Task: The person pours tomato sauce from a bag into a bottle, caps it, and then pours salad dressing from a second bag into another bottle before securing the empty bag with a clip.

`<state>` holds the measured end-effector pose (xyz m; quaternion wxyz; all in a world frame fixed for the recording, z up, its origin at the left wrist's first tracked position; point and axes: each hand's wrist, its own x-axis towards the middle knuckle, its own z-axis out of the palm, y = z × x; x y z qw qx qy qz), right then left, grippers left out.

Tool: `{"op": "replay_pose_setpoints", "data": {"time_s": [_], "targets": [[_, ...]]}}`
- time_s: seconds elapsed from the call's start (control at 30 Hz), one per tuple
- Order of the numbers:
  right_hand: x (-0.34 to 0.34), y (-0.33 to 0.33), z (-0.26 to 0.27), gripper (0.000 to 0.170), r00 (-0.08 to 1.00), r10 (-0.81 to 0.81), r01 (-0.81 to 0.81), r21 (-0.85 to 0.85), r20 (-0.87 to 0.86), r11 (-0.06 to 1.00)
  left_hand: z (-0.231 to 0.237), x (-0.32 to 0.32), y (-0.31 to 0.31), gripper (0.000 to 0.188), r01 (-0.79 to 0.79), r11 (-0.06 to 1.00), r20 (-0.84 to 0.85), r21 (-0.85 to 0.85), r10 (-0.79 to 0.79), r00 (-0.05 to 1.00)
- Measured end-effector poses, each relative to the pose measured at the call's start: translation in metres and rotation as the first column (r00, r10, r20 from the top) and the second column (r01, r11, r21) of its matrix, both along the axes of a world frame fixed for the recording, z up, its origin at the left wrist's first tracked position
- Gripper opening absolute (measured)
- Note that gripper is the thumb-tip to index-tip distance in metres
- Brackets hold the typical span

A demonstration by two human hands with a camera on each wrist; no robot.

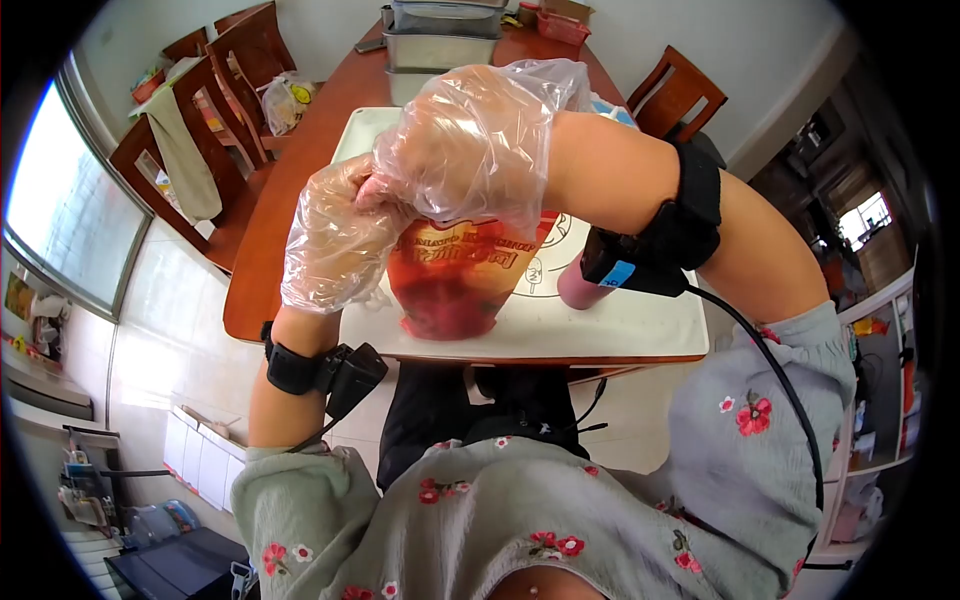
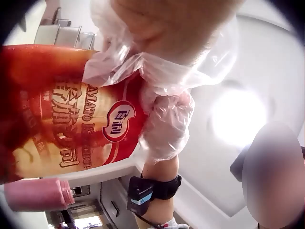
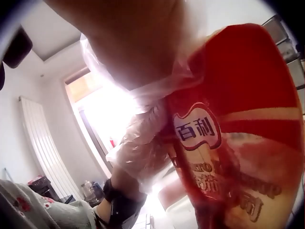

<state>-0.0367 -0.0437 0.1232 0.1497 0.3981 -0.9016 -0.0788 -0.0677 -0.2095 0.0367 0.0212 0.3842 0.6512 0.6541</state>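
Observation:
A red ketchup pouch (image 1: 452, 285) with a partly see-through lower part stands upright over the near part of the white tray. Both hands wear clear plastic gloves and meet at its top edge. My left hand (image 1: 335, 235) pinches the upper left corner, fingertips against the other hand. Curled over the top, my right hand (image 1: 470, 140) grips the pouch and hides its upper edge in the head view. In the left wrist view the pouch (image 2: 62, 114) shows its printed front beside the right hand (image 2: 167, 124). The right wrist view shows the pouch (image 3: 243, 133) close up.
A pink bottle (image 1: 583, 287) stands right of the pouch on the white tray (image 1: 640, 325), which has line drawings. Farther back on the wooden table (image 1: 290, 200) are stacked metal containers (image 1: 440, 50) and a red basket (image 1: 563, 27). Wooden chairs (image 1: 690, 95) flank the table.

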Motion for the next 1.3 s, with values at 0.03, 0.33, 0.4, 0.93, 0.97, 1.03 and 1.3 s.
{"op": "replay_pose_setpoints", "data": {"time_s": [0.03,0.33,0.4,0.93,0.97,1.03,1.3], "targets": [[0.000,-0.001,0.002,0.013,1.000,-0.017,0.017,0.013,-0.020,1.000,-0.005,-0.002,0.000,0.015,0.023,0.999,0.080,0.039,-0.026,0.996],[-0.010,0.023,-0.001,0.016,0.991,0.094,-0.101,-0.067,-0.091,0.993,-0.098,0.008,-0.008,0.022,0.035,0.984,0.289,-0.176,0.018,0.957],[-0.006,0.021,0.002,0.020,1.000,0.016,-0.016,-0.017,0.021,1.000,-0.095,0.008,-0.013,0.022,0.077,0.972,0.304,-0.224,-0.006,0.953],[-0.024,0.030,-0.007,0.045,0.967,0.232,-0.231,0.023,-0.100,0.973,-0.058,0.010,-0.003,0.020,-0.169,0.967,-0.138,-0.190,0.144,0.980],[-0.028,0.036,-0.011,0.055,0.957,0.269,-0.267,0.032,-0.105,0.963,-0.071,0.012,-0.004,0.019,-0.147,0.963,-0.066,-0.227,0.136,0.989],[-0.028,0.037,-0.011,0.051,0.958,0.246,-0.241,0.050,-0.145,0.969,-0.088,0.017,-0.006,0.018,-0.097,0.952,0.074,-0.291,0.123,0.990],[-0.003,-0.008,0.017,0.031,0.986,-0.120,0.107,0.120,0.112,0.987,-0.023,0.011,-0.001,0.037,0.132,0.990,0.168,-0.052,-0.122,0.978]]}}
